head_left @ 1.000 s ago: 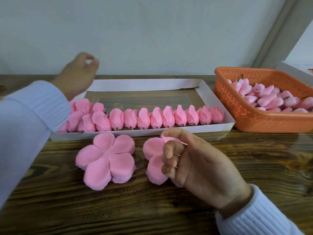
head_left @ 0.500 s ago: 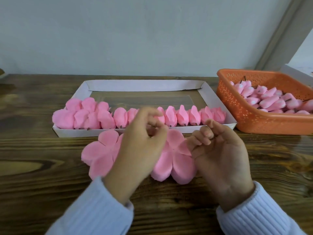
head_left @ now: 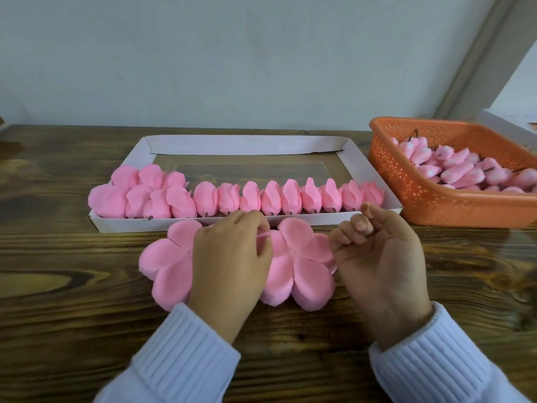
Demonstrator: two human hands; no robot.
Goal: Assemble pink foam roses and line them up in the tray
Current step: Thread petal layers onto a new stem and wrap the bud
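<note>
Running L-R in tray (head_left: 122,225), roses (head_left: 290,196); stems nearward.

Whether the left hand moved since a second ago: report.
Yes. The left hand came from the far left corner of the tray to the petals in front of it.

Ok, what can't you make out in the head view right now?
- Left petal stack: right half hidden under the left hand.
- Right petal stack: how many layers the left hand pinches, hidden by its own fingers.
- Right hand: curled fingers hide what it holds.
- Orange basket: right end cut off by the frame edge.
</note>
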